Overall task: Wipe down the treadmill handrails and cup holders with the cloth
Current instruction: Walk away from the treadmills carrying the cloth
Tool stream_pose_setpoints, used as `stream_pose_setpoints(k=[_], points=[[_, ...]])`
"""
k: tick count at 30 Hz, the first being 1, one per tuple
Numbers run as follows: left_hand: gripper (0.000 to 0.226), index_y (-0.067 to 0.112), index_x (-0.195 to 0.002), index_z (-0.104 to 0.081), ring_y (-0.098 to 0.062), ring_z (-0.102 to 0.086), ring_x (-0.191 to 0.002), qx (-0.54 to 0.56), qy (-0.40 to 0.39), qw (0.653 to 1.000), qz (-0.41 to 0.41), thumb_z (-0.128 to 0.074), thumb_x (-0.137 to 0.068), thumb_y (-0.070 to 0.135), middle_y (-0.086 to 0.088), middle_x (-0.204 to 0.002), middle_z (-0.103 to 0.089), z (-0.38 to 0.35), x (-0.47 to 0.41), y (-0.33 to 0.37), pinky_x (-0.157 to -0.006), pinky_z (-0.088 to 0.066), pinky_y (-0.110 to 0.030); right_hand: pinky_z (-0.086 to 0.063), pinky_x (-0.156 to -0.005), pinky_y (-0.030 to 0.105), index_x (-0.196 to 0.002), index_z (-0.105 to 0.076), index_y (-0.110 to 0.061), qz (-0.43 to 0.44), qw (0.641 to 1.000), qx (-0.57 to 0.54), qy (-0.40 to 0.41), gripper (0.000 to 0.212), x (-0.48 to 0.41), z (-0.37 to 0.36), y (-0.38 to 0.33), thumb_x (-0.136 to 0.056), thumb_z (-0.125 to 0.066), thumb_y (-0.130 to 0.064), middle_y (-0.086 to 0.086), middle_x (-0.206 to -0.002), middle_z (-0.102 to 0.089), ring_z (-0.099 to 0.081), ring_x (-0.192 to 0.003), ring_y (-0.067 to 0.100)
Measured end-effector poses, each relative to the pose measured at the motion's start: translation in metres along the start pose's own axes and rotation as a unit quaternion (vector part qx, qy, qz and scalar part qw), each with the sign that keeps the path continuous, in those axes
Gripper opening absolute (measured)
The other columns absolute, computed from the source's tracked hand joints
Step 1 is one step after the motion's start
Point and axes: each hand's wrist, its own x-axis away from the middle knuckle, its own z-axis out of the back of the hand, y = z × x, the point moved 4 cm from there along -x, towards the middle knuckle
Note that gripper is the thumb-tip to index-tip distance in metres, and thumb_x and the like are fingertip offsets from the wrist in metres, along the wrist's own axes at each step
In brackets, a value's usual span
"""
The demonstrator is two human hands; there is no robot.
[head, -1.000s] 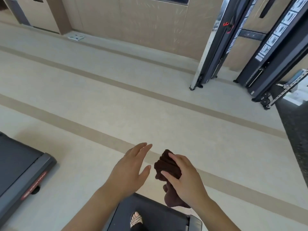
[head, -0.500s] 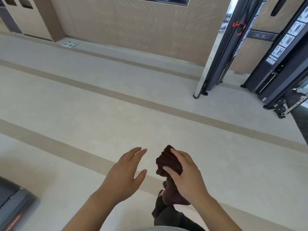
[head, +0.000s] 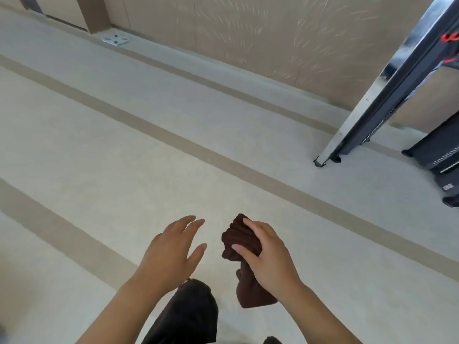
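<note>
Right at the bottom middle of the frame a dark trouser leg (head: 188, 316) can be seen, with both bare forearms coming up from the lower edge on either side of it. The left hand (head: 171, 254) is held open just left of centre, fingers spread and loosely curled, nothing in it. The right hand (head: 268, 259) is closed around a bunched-up dark brown cloth (head: 239, 240), so that's where the cloth is: lower middle of the frame, pinched between thumb and fingers, with one end sticking up past the fingertips and the rest hanging down below the palm. A small gap is left between the open hand and the cloth, so no contact there.

Past the hands, pale floor (head: 104, 155) with darker tan stripes running diagonally is spread across most of the frame. Further out at the right edge, a slanted metal frame (head: 387, 95) of some gym equipment is planted on the floor, with more dark machine parts (head: 439, 155) beside it. A small floor plate (head: 116, 39) is set in the upper left near the wall, and beige wall panels (head: 248, 28) are stretched along the top.
</note>
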Motion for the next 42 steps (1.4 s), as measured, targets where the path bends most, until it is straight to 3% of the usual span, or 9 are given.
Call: stream_pose_setpoints(k=[11, 15, 24, 29, 39, 42], points=[[0.052, 0.031, -0.141, -0.028, -0.013, -0.029, -0.135, -0.009, 0.040, 0.994, 0.097, -0.036, -0.092, 0.048, 0.009, -0.150, -0.028, 0.120, -0.233, -0.192, -0.103, -0.036, -0.032, -0.033, -0.094, 0.007, -0.134, -0.043, -0.037, 0.061, 0.996, -0.025, -0.062, 0.055, -0.325, -0.068, -0.103, -0.084, -0.065, -0.043, -0.023, -0.125, -0.045, -0.046, -0.114, -0.002], [0.052, 0.030, -0.141, -0.028, -0.013, -0.029, -0.135, -0.002, 0.030, 0.994, 0.106, -0.036, -0.093, 0.048, 0.009, -0.150, -0.027, 0.156, -0.310, -0.235, -0.105, -0.036, -0.034, -0.039, -0.103, 0.024, -0.136, -0.042, -0.035, 0.078, 0.994, -0.022, -0.072, 0.056, -0.426, -0.078, -0.134, -0.085, -0.064, -0.042, -0.018, -0.130, -0.045, -0.045, -0.119, 0.002], [0.053, 0.032, -0.142, -0.025, -0.010, -0.026, -0.136, -0.005, 0.020, 0.998, 0.063, -0.034, -0.093, 0.050, 0.010, -0.151, -0.024, 0.203, -0.552, -0.320, -0.105, -0.033, -0.030, -0.039, -0.105, 0.029, -0.138, -0.042, -0.028, 0.074, 0.996, -0.002, -0.051, 0.059, -0.687, -0.086, -0.152, -0.084, -0.064, -0.041, -0.010, -0.134, -0.045, -0.045, -0.122, 0.011], [0.053, 0.034, -0.141, -0.024, -0.008, -0.027, -0.135, 0.004, 0.009, 0.997, 0.071, -0.033, -0.092, 0.053, 0.012, -0.151, -0.024, 0.253, -0.675, -0.365, -0.106, -0.032, -0.027, -0.032, -0.100, 0.015, -0.137, -0.043, -0.030, 0.116, 0.991, 0.029, -0.055, 0.058, -0.830, -0.081, -0.187, -0.084, -0.065, -0.042, -0.013, -0.134, -0.043, -0.043, -0.120, 0.010], [0.049, 0.034, -0.138, -0.032, -0.007, -0.036, -0.129, 0.084, 0.072, 0.978, 0.178, -0.039, -0.092, 0.049, 0.015, -0.147, -0.032, 0.324, -0.845, -0.529, -0.101, -0.034, -0.023, -0.037, -0.100, 0.020, -0.135, -0.044, -0.035, 0.176, 0.971, 0.030, -0.158, 0.054, -1.092, -0.157, -0.291, -0.085, -0.063, -0.044, -0.015, -0.133, -0.043, -0.046, -0.118, 0.006], [0.050, 0.033, -0.139, -0.031, -0.009, -0.034, -0.132, 0.080, 0.084, 0.974, 0.197, -0.039, -0.092, 0.047, 0.014, -0.148, -0.031, 0.351, -0.903, -0.599, -0.103, -0.034, -0.026, -0.041, -0.098, 0.027, -0.133, -0.046, -0.033, 0.175, 0.967, 0.022, -0.182, 0.052, -1.171, -0.192, -0.328, -0.085, -0.064, -0.040, -0.014, -0.131, -0.044, -0.053, -0.112, 0.013]])
